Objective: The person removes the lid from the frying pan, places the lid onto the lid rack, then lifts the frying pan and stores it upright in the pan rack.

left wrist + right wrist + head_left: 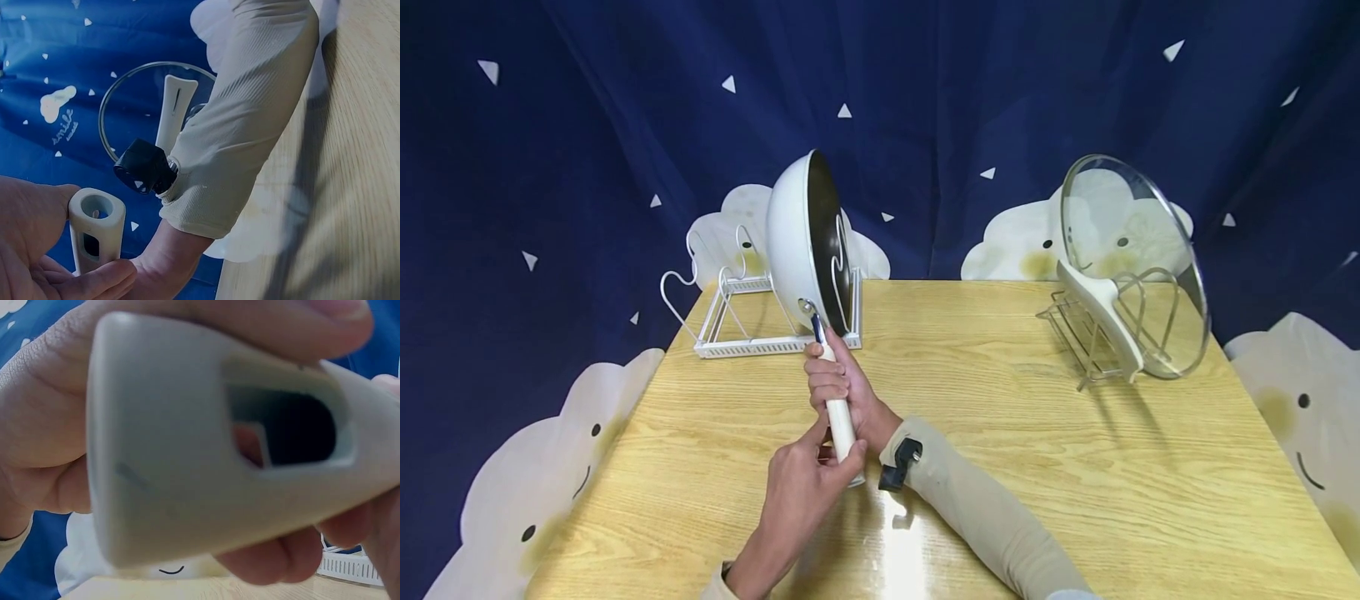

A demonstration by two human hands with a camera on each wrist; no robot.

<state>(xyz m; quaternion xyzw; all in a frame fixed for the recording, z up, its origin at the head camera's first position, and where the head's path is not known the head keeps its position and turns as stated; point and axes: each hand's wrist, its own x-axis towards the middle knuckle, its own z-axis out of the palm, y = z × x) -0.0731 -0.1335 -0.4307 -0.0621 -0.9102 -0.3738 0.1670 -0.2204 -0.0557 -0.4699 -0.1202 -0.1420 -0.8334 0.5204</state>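
Observation:
A wok-shaped pan (790, 242), white outside and dark inside, stands on its edge in a white rack (775, 344) in the head view. Its long white handle (842, 425) points toward me. My right hand (859, 396) grips the handle partway up, fingers wrapped round it. Lower down, my left hand (801, 483) pinches the handle's end between thumb and fingers. Up close in the right wrist view, the hollow handle end (175, 456) shows an oblong slot. The left wrist view also shows the handle (97, 231) against the left fingers.
On the right a glass lid (1197, 283) with a long white grip (1101, 312) leans upright in a metal wire rack (1086, 346). Both racks stand on a wooden table (970, 375). A dark blue curtain (925, 100) with clouds and triangles hangs behind.

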